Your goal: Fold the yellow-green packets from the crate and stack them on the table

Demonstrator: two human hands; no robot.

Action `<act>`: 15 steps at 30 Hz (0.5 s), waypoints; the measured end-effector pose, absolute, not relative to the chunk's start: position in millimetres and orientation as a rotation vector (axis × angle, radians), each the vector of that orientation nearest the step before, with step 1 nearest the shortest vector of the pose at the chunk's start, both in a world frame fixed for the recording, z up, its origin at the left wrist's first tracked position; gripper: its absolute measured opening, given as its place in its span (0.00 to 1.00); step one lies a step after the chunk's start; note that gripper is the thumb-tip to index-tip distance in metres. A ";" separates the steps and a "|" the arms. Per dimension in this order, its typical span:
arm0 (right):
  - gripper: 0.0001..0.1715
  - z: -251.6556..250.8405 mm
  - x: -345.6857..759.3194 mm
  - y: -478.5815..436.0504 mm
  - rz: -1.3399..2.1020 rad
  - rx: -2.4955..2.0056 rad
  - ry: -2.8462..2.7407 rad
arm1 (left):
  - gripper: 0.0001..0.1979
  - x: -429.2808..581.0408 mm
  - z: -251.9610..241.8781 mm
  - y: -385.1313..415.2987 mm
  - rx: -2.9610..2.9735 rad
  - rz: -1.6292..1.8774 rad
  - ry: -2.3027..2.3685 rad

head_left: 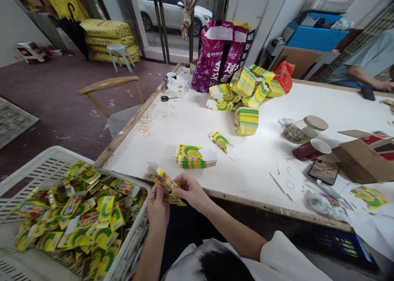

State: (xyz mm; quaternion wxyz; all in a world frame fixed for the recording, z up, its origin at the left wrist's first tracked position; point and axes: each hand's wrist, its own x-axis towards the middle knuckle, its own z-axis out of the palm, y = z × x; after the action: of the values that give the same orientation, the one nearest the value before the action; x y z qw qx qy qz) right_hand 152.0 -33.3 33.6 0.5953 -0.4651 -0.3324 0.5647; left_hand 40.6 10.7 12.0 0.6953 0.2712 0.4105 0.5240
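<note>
Both my hands hold a small yellow-green printed carton (166, 181) just over the table's front edge. My left hand (158, 199) grips its left side, with the thumb on the printed face. My right hand (191, 191) pinches its right end between thumb and fingers. A white flap stands up at the carton's upper left. Past my hands, a stack of flat cartons (192, 156) lies on the white table (154, 145). One loose flat carton (220, 141) lies farther right. To my left, a white plastic basket (55, 154) holds many folded cartons (89, 219).
Bundled cartons (246, 121) lie before a purple bag (214, 55). Scissors (166, 98) and rubber bands (145, 123) lie at left. A mug (308, 150), glass jar (303, 130), phone (324, 171) and cardboard box (366, 158) are at right. Another person's arm (366, 76) rests far right.
</note>
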 end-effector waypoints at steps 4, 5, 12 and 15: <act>0.30 28.9 159.7 -32.8 1.212 -1.182 -0.839 | 0.24 37.9 16.3 12.2 0.609 1.164 0.947; 0.29 28.4 162.3 -32.9 1.199 -1.216 -0.878 | 0.24 36.9 17.8 12.9 0.612 1.166 0.937; 0.17 31.4 165.2 -40.2 1.163 -1.286 -1.065 | 0.20 27.1 20.9 22.9 0.672 1.311 0.969; 0.08 42.2 176.4 -45.6 0.988 -1.392 -1.237 | 0.27 13.2 26.1 32.9 0.715 1.245 0.891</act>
State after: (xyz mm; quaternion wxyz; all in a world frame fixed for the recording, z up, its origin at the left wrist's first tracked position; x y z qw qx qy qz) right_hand 176.4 -45.6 42.2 0.4941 -0.5740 -0.5104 0.4074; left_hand 13.2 32.9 26.1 0.6638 0.3167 0.3942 0.5510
